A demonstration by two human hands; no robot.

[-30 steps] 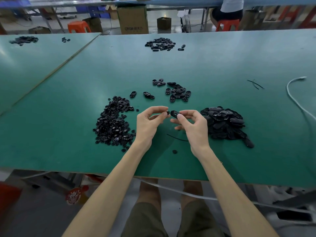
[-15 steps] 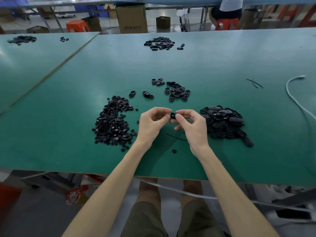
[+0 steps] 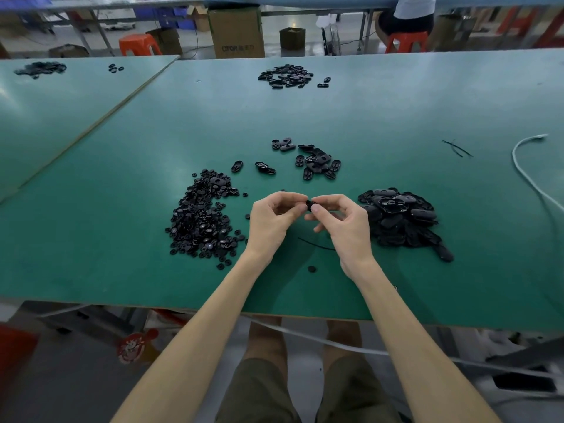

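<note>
Currently both hands are together above the green table: left hand and right hand each pinch one small black part at the fingertips, held off the surface. One heap of small round pieces sits to the left, one heap of oval shells to the right, and one loose cluster of ovals beyond. One stray round piece lies between the wrists.

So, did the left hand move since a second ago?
Yes, a little. The left hand reached rightward, away from the pile of small round pieces, and now meets the right hand at the black part both pinch.
</note>
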